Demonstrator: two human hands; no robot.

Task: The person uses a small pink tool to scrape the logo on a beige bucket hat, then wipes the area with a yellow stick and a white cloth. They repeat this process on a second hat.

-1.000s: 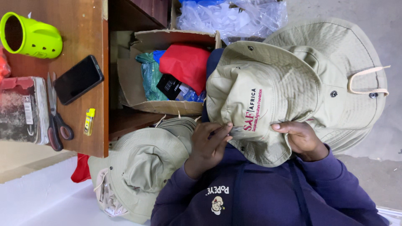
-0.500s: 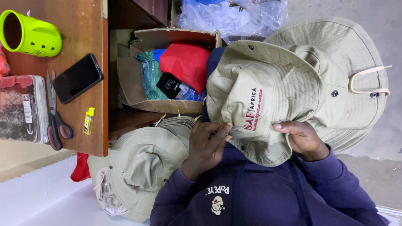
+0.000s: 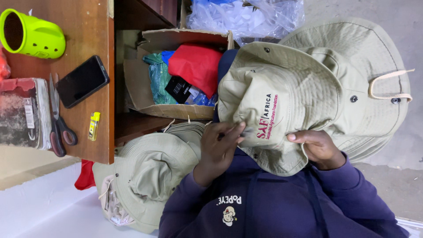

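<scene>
We pinch one floppy khaki cloth hat (image 3: 308, 92) on our lap, left hand (image 3: 219, 147) fingering its crown, right hand (image 3: 318, 147) gripping the brim. A second hat (image 3: 150, 176) lies beside it. Beyond: one cardboard box (image 3: 176, 75), then one desk (image 3: 88, 39) bearing scissors (image 3: 57, 123), a phone (image 3: 82, 81), a green cup (image 3: 31, 35).

A brown wooden tabletop (image 3: 83, 35) is being occupied by a lime-green cup (image 3: 33, 35) at one corner, a black phone (image 3: 82, 81), scissors (image 3: 58, 121) beside a red-lidded box (image 3: 20, 112), and a yellow lighter (image 3: 94, 125) near its edge
</scene>
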